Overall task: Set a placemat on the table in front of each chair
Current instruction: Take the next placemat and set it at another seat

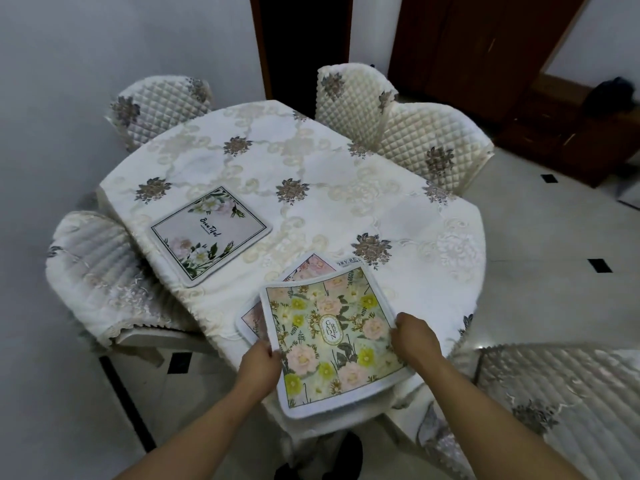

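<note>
A green floral placemat with a white border hangs just above the table's near edge. My left hand grips its left side and my right hand grips its right side. Under it lie more placemats: a pink floral one pokes out at the top and left, and a strip of another with lettering shows at the top right. A white placemat with flowers and the word "Beautiful" lies flat on the table, in front of the left chair.
Several quilted cream chairs surround the round table: one at far left, two at far right, one at near right. A wooden door and cabinet stand behind. A white wall lies to the left.
</note>
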